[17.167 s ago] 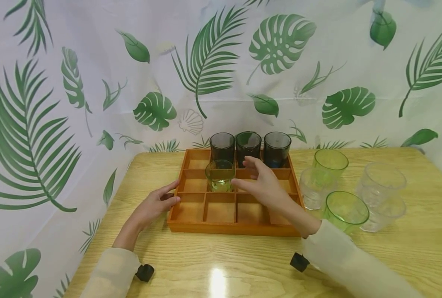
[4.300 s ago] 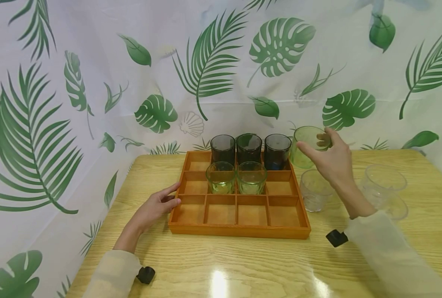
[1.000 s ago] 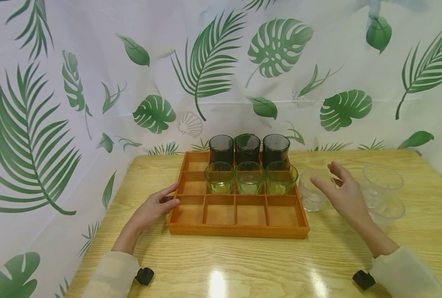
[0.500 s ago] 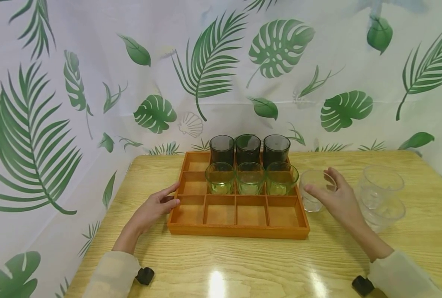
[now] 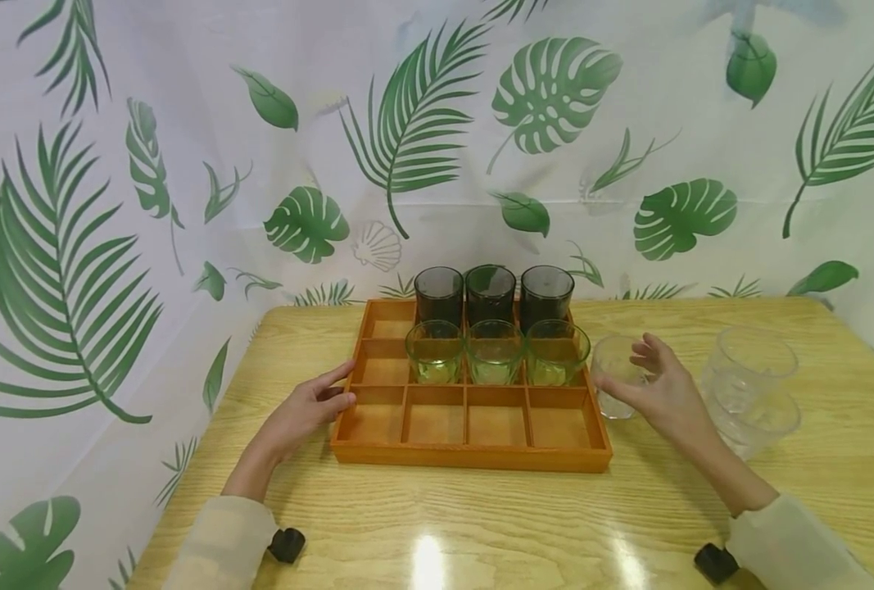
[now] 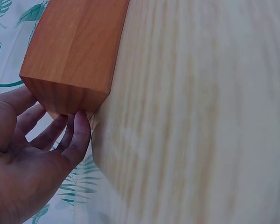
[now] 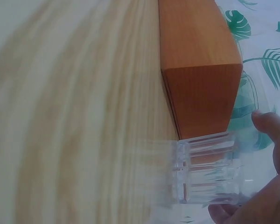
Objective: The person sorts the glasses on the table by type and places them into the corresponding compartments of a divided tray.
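Observation:
In the head view an orange-brown wooden tray [image 5: 473, 457], split into compartments, lies on the table. My left hand [image 5: 305, 414] rests its fingers against the tray's left wall; the left wrist view shows its fingertips at that wall. Right of the tray, my right hand [image 5: 661, 393] holds a clear drinking glass [image 5: 615, 401], thumb on the near side and fingers on the far side. In the right wrist view this glass [image 7: 210, 170] is beside the tray's corner. Three green glasses [image 5: 494, 365] stand in the middle row, and three dark glasses [image 5: 439, 295] in the back row.
Two more clear glasses [image 5: 757, 360] stand close together at the right, beyond the right hand. The wood-grain table [image 5: 525, 524] meets a leaf-printed cloth [image 5: 437, 164] at the back and left. A black wrist camera [image 5: 715, 564] sits below the right sleeve.
A third green glass now stands in the middle row, which held two 4.3 s ago. Since then my right hand has moved down and closed round the clear glass. The left hand stays put.

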A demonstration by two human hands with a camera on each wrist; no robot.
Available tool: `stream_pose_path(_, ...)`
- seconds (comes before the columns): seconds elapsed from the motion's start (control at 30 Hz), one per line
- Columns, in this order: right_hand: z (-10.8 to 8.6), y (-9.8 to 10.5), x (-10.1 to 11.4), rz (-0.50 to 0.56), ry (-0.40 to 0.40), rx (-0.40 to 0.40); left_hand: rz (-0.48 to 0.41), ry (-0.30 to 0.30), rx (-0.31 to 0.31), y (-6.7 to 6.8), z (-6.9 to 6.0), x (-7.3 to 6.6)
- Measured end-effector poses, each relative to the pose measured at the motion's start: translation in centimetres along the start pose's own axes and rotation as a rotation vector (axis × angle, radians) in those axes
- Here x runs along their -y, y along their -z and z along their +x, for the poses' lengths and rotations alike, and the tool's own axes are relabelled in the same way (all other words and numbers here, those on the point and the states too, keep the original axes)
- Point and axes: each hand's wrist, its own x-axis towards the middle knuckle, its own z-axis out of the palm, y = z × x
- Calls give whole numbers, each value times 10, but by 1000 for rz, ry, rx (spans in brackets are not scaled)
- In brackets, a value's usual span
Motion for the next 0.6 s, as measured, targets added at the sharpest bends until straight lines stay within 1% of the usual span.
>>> stream_pose_path(0.23,1,1,-1,-3,0,2,-4,-2,6,0,1,0)
stream_pose_path(0.4,1,7,2,-20,4,-28,7,0,7,0,1,0)
stream_pose_path(0.6,0,20,13,-37,4,-69,0,-2,7,0,1,-1)
